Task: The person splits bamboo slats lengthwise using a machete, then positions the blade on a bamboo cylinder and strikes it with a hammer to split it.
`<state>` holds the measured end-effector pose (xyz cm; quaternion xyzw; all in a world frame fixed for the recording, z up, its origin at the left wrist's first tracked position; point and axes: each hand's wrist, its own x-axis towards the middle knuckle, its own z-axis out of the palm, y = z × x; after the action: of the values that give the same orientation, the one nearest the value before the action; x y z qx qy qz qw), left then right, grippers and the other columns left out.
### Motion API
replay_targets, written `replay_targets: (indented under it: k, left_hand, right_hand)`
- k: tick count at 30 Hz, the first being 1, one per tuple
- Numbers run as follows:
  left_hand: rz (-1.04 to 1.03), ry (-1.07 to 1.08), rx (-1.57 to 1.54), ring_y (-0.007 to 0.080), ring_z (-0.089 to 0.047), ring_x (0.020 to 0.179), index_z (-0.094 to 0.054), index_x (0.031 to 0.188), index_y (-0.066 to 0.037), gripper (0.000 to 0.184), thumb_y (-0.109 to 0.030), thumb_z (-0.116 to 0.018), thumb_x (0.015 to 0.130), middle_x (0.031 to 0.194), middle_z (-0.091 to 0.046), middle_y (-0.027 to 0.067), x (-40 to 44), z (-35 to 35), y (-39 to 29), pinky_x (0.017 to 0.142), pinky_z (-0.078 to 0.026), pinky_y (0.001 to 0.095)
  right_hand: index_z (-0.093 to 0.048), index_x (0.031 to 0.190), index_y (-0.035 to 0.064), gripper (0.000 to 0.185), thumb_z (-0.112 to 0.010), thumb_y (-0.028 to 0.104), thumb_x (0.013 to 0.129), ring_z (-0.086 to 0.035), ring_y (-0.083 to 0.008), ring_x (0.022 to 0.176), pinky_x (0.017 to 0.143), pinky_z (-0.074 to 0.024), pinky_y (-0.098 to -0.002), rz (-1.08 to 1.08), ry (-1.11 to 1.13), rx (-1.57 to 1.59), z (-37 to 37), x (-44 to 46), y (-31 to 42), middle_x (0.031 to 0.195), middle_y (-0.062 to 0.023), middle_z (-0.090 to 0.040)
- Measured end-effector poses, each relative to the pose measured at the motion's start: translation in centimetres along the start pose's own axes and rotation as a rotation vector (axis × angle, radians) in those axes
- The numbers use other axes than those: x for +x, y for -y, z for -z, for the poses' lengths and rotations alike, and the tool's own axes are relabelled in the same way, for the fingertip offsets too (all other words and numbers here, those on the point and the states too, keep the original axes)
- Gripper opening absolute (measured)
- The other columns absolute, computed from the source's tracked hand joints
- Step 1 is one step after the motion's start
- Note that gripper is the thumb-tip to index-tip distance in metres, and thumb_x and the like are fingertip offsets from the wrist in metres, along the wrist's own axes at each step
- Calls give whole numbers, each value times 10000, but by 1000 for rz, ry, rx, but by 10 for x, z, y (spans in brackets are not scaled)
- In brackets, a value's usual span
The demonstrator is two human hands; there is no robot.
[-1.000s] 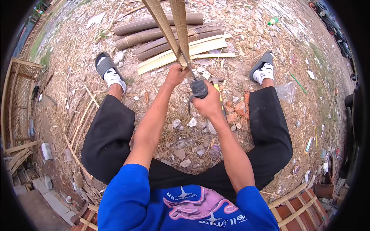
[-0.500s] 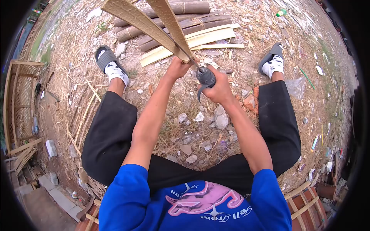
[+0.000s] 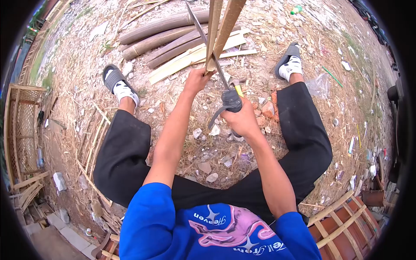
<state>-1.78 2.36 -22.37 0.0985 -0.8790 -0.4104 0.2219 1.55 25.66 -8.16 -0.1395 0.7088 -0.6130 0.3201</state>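
Observation:
My left hand (image 3: 198,81) is closed around the lower end of a bamboo piece (image 3: 225,28), which is split into two strips that spread apart above the grip. In my right hand (image 3: 243,119) is a machete (image 3: 222,74), its handle wrapped in black with a loose strap hanging from it. The long blade slants up and left across the bamboo, at the base of the split. How deep the edge sits in the bamboo I cannot tell.
Dark bamboo lengths (image 3: 162,41) and pale split strips (image 3: 195,58) lie on the ground ahead. A yellow-handled hammer (image 3: 238,89) and an orange brick piece (image 3: 268,109) are beyond my right hand. A woven bamboo frame (image 3: 26,130) stands at left.
The split bamboo has swung from leaning left to nearly upright, leaning slightly right. My right hand has come down a little, and more of the machete blade shows above the bamboo.

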Motion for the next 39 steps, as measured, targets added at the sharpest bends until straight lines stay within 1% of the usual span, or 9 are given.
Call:
replay_targets:
  k: [14, 18, 19, 22, 25, 26, 28, 31, 39]
  left_hand:
    - [10, 118, -18, 325, -630, 611, -759, 946, -122, 139, -188, -766, 824, 725, -655, 205, 4, 8, 3, 601, -483, 395]
    - [-138, 314, 128, 203, -680, 867, -661, 1240, -74, 432, -280, -743, 868, 1019, -735, 94, 6, 39, -7, 779, -528, 344]
    - [199, 338, -152, 151, -628, 782, -621, 1252, -31, 428, -188, -722, 868, 1023, -717, 66, 7, 63, -15, 718, -518, 309]
    - [17, -386, -385, 108, -612, 849, -666, 1095, -29, 277, -204, -704, 884, 940, -686, 49, 16, 120, -99, 769, -496, 269]
    - [-518, -216, -538, 281, -538, 1227, -345, 1461, 0, 1038, -710, -670, 778, 1365, -517, 171, 46, 140, -185, 1048, -417, 428]
    - [-526, -192, -461, 290, -552, 1245, -391, 1466, -93, 891, -727, -532, 856, 1321, -580, 152, 55, 131, -207, 1042, -428, 423]
    - [-11, -278, -984, 223, -674, 919, -660, 1081, 2, 431, -406, -653, 941, 948, -697, 154, 57, 135, -260, 826, -560, 390]
    - [-273, -155, -731, 216, -701, 723, -656, 1021, 16, 370, -340, -686, 925, 858, -702, 132, 93, 117, -222, 673, -600, 310]
    - [-260, -213, -665, 240, -716, 787, -619, 1073, 28, 426, -379, -642, 949, 916, -707, 158, 91, 142, -206, 685, -606, 348]
  right_hand:
    - [-622, 836, 12, 173, -708, 109, 722, -554, -109, 629, 618, -464, -307, -5, -60, -87, -8, -12, -3, 708, -23, -630]
    - [-628, 823, 16, 167, -706, 125, 724, -566, -124, 630, 615, -468, -320, -111, -87, -19, 9, 11, -12, 693, -38, -632]
    - [-630, 819, 15, 172, -709, 133, 723, -571, -133, 631, 617, -470, -328, -131, -109, 32, 12, 16, -12, 688, -44, -631]
    - [-632, 814, 6, 208, -722, 159, 706, -590, -179, 634, 631, -478, -347, 34, -102, -114, 7, 22, -7, 684, -73, -633]
    - [-645, 839, 7, 231, -727, 163, 690, -604, -207, 645, 649, -485, -352, 60, -71, -126, -6, 22, 1, 711, -97, -650]
    - [-650, 847, 7, 239, -728, 164, 684, -609, -217, 648, 655, -487, -354, 74, -60, -129, -10, 24, 4, 720, -105, -655]
    - [-650, 865, 7, 237, -721, 148, 688, -615, -218, 654, 661, -490, -353, 82, -77, -139, -16, 23, 2, 726, -108, -659]
    - [-655, 893, 13, 240, -712, 137, 696, -624, -218, 668, 668, -495, -350, 128, -94, -139, -14, 26, 0, 745, -107, -667]
    - [-685, 1030, 46, 328, -739, 123, 716, -705, -236, 801, 745, -535, -345, 301, -120, -179, -31, 60, -23, 863, -125, -722]
